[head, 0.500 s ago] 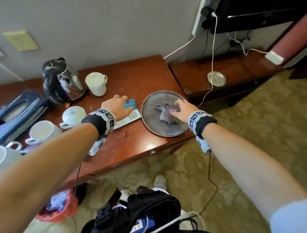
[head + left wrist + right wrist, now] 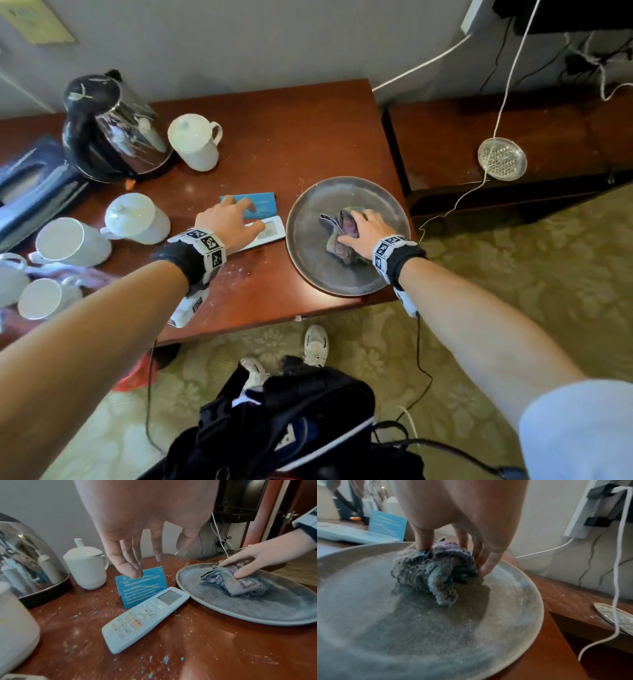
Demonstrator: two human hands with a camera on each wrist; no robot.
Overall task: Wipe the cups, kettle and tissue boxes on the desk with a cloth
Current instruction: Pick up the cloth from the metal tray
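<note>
Fingers of the right hand (image 2: 366, 231) pinched the cloth (image 2: 435, 572) on the plate (image 2: 308, 260). Beside the plate, the left hand (image 2: 227, 222) hung open above the remote (image 2: 144, 616).

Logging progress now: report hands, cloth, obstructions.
Right hand fingers gripping cloth on grey plate. Left hand open above remote and blue card. Cups, kettle untouched.

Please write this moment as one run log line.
right hand: grips cloth on grey plate | left hand: open above remote control | cups unwiped
</note>
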